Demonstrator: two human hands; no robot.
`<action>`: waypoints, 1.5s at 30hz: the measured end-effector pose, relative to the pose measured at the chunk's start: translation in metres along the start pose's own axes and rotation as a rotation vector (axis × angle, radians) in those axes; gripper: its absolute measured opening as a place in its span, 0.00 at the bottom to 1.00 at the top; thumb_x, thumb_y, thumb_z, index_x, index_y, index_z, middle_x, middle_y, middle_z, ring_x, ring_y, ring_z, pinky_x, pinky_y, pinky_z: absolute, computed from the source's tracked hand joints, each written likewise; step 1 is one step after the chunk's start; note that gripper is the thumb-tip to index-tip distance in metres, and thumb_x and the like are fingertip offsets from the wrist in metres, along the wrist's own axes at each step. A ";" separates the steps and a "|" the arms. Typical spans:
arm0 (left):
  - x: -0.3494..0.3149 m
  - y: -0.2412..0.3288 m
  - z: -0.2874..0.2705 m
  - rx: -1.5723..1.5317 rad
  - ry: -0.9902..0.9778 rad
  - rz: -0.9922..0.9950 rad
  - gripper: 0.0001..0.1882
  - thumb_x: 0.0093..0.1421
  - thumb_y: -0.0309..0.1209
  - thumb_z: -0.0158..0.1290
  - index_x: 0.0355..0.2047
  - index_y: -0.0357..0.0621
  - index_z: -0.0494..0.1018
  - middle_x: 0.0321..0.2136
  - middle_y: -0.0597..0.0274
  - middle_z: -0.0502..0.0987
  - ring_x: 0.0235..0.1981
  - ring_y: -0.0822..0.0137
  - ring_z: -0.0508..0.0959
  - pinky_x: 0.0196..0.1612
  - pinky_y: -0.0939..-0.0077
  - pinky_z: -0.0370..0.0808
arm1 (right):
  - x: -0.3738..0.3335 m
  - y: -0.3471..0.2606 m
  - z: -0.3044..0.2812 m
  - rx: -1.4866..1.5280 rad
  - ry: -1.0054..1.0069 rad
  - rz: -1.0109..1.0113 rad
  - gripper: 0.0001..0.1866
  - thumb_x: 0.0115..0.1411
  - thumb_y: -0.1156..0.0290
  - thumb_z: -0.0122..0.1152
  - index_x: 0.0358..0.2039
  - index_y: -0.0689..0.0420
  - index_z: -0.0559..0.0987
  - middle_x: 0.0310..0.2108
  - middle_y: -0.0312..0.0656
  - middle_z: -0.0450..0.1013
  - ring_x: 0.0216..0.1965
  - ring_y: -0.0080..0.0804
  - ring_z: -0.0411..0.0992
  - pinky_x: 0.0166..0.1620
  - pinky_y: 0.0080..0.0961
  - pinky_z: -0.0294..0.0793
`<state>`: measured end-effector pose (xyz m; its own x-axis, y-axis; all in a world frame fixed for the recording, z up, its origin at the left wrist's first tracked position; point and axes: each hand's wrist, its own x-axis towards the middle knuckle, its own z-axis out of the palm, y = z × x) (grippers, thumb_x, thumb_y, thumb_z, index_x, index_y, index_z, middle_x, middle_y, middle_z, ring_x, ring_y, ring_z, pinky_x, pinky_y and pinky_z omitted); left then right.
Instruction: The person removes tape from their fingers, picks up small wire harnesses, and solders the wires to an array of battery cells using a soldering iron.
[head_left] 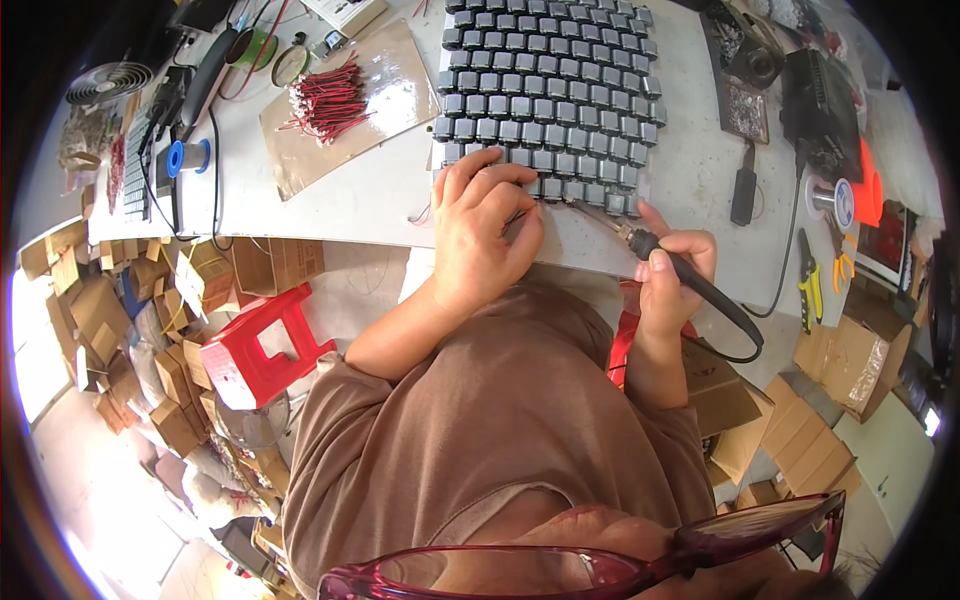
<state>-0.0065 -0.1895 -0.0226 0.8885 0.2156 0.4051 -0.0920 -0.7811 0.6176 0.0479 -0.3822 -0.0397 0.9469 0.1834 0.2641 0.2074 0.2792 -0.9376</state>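
Note:
Many small grey-topped black block components stand in close staggered rows on the white table. My right hand is closed round the handle of a soldering iron. Its metal tip points up and left to the front row of blocks, close to or touching it. My left hand lies over the front left corner of the rows, fingers bent and thumb drawn in. Whatever it pinches, if anything, is hidden by the fingers.
Left of the blocks, a bundle of red wires lies on a brown sheet. A blue solder spool stands farther left. At the right are a black box, another spool and yellow-handled cutters. The iron's cord loops beyond the table edge.

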 end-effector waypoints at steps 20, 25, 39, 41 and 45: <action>0.007 0.006 0.000 0.023 -0.067 0.041 0.06 0.42 0.24 0.56 0.22 0.46 0.73 0.39 0.66 0.76 0.51 0.54 0.67 0.54 0.58 0.59 | -0.002 0.003 -0.004 -0.020 -0.014 0.030 0.08 0.51 0.80 0.55 0.30 0.59 0.65 0.13 0.28 0.61 0.17 0.11 0.58 0.56 0.49 0.63; 0.008 0.006 0.000 0.019 -0.067 0.035 0.05 0.41 0.24 0.56 0.21 0.47 0.73 0.39 0.67 0.75 0.51 0.54 0.67 0.54 0.57 0.58 | -0.002 0.002 -0.003 -0.026 -0.027 0.020 0.08 0.51 0.80 0.55 0.30 0.59 0.65 0.13 0.28 0.61 0.17 0.11 0.58 0.57 0.48 0.63; 0.010 0.007 0.000 0.026 -0.086 0.036 0.06 0.41 0.24 0.56 0.21 0.46 0.72 0.38 0.66 0.75 0.50 0.54 0.68 0.53 0.58 0.59 | -0.001 0.003 -0.004 0.012 0.009 0.002 0.09 0.54 0.78 0.55 0.31 0.59 0.64 0.12 0.27 0.60 0.14 0.10 0.58 0.56 0.49 0.65; 0.010 0.007 0.002 0.028 -0.071 0.042 0.04 0.41 0.25 0.55 0.19 0.47 0.72 0.37 0.67 0.74 0.49 0.54 0.68 0.53 0.56 0.59 | -0.001 0.003 -0.004 0.016 0.014 0.012 0.08 0.53 0.78 0.54 0.31 0.59 0.64 0.12 0.28 0.60 0.14 0.11 0.58 0.56 0.50 0.65; 0.011 0.008 0.001 0.032 -0.065 0.041 0.04 0.41 0.25 0.55 0.19 0.47 0.71 0.37 0.66 0.74 0.49 0.54 0.68 0.53 0.56 0.59 | -0.001 0.003 -0.004 0.027 0.016 0.019 0.08 0.53 0.79 0.54 0.31 0.59 0.64 0.12 0.28 0.60 0.14 0.11 0.58 0.55 0.50 0.65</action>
<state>0.0025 -0.1940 -0.0138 0.9118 0.1453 0.3840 -0.1152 -0.8072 0.5790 0.0482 -0.3851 -0.0437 0.9546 0.1736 0.2420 0.1824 0.3016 -0.9358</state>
